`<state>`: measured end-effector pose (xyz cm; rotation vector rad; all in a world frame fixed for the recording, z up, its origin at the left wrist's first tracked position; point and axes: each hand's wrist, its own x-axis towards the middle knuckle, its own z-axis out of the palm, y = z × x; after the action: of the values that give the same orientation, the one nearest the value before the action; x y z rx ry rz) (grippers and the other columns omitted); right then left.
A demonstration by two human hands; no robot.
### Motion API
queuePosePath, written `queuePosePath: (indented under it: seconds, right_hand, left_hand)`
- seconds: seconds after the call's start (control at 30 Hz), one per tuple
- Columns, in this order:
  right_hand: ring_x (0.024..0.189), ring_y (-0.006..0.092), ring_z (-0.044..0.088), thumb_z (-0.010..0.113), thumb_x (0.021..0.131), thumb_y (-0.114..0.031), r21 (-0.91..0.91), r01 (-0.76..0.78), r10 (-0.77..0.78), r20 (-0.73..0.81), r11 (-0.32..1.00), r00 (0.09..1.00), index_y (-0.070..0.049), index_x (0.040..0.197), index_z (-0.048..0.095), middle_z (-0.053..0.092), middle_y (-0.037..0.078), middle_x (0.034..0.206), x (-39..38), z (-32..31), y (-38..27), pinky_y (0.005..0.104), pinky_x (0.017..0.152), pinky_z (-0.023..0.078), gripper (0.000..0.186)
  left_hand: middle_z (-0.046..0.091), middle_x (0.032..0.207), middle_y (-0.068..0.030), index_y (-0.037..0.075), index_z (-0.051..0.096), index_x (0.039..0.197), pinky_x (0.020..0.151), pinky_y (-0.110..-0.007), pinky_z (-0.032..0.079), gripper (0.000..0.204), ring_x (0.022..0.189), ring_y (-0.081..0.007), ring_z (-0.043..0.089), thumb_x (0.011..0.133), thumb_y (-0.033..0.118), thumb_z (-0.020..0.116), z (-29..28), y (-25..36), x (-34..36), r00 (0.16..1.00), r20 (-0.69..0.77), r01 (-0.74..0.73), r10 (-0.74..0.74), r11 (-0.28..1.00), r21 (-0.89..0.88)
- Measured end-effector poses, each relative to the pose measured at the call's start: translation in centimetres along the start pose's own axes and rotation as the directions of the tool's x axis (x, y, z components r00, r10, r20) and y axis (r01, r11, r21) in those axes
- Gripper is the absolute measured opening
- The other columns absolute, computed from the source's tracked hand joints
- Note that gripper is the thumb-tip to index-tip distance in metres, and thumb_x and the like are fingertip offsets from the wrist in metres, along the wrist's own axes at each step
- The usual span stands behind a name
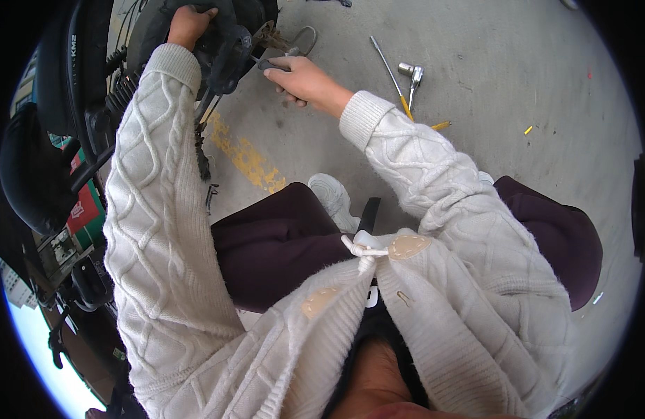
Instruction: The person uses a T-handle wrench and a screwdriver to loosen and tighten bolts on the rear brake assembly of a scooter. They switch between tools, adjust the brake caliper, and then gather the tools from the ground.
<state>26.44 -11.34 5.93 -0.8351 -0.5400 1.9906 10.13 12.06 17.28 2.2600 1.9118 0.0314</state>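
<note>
At the upper left, my left hand (190, 26) is closed over the edge of a rounded black part (225, 28) at the wheel end of a black scooter or motorbike (92, 98). Some of its fingers are hidden behind that part. My right hand (305, 82) is just to the right, with its fingers wrapped round a dark handle (275, 64). A thin shaft runs from the handle toward the vehicle, so it looks like a screwdriver. Its tip is lost among the dark parts. Beside the right hand, a rusty metal bracket (270, 35) and a wire loop (308, 40) show.
On the grey concrete floor (490, 63), right of my right arm, lie a long tool with a yellow handle (389, 70) and a socket ratchet (412, 75). A small yellow piece (528, 130) lies farther right. Worn yellow paint (245, 157) marks the floor near my knee.
</note>
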Motion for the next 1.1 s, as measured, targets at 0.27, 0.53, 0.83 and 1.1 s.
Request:
queuePosePath:
  seconds: [0.27,0.53,0.83,1.1]
  right_hand:
    - [0.045,0.0135,0.048,0.053,0.102,-0.029,-0.045,-0.095,0.093,-0.048,0.994,0.994,-0.008,0.122,0.053,0.059,0.01,0.083,0.2,-0.2,-1.5,0.0243,0.035,0.038,0.029]
    - [0.05,0.0138,0.052,0.053,0.101,-0.038,-0.252,-0.164,0.137,-0.118,0.954,0.983,-0.005,0.112,0.054,0.058,0.007,0.077,-0.5,1.2,-2.0,0.0261,0.039,0.039,0.035]
    - [0.047,0.0096,0.051,0.045,0.103,-0.046,0.349,-0.407,0.338,0.242,0.844,0.909,-0.004,0.117,0.059,0.056,0.003,0.07,-0.4,0.4,-2.2,0.0229,0.039,0.037,0.046]
    - [0.05,0.0265,0.059,0.056,0.097,-0.046,-0.993,0.058,-0.676,0.112,-0.102,0.729,-0.004,0.1,0.057,0.062,0.01,0.068,-1.9,2.8,0.7,0.0384,0.046,0.044,0.041]
  left_hand:
    - [0.063,0.072,-0.0068,-0.004,0.065,0.078,0.065,-0.031,0.048,0.039,0.066,-0.014,0.06,0.098,0.03,0.063,3.5,1.9,-20.4,0.98,0.144,-0.037,0.134,0.847,-0.531]
    - [0.062,0.114,-0.0074,0.004,0.06,0.115,0.095,-0.037,0.049,0.026,0.106,-0.0175,0.058,0.103,0.026,0.052,11.0,1.2,-19.3,0.797,0.491,0.602,0.35,-0.409,-0.686]
    - [0.06,0.129,-0.0149,0.004,0.057,0.12,0.105,-0.038,0.045,0.027,0.116,-0.0203,0.058,0.099,0.019,0.06,13.2,0.3,-17.3,0.834,0.41,0.546,0.369,-0.448,-0.708]
    - [0.065,0.121,-0.0194,0.006,0.055,0.121,0.111,-0.046,0.041,0.03,0.127,-0.0317,0.054,0.095,0.018,0.064,16.1,-1.8,-16.5,0.804,0.263,0.552,0.533,-0.505,-0.664]
